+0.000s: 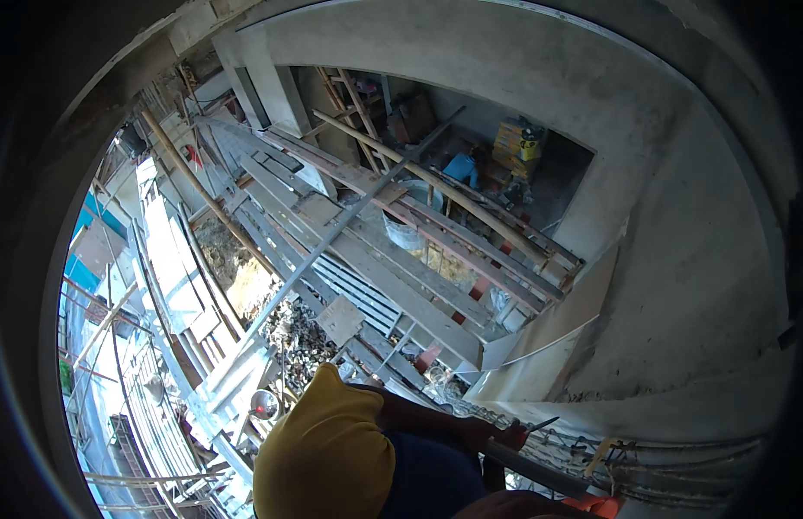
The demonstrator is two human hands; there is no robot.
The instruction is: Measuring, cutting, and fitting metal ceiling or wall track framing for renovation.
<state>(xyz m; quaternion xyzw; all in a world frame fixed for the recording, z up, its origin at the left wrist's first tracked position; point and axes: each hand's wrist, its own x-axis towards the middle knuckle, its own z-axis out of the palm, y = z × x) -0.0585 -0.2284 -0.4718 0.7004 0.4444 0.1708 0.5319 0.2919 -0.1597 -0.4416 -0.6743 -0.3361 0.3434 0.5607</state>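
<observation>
My left arm reaches right from a yellow sleeve (332,432) at the lower middle. My left hand (508,435), dark and partly in shadow, is closed on a thin tool with a narrow grey tip (542,424); its kind is not clear. Just beneath that hand runs a long grey bar (540,471), slanting down to the right. A strip of what looks like my right forearm (518,507) shows at the lower edge, its fingers hidden. Beside it, near the bar's lower end, lies an orange object (596,504) that I cannot make out.
Wooden planks (401,277) and a long pole (332,233) cross below me. Bare rods or pipes (678,476) run along the lower right wall. A person in blue (460,168) bends near stacked yellow boxes (510,147). Rubble (306,337) lies beneath the planks.
</observation>
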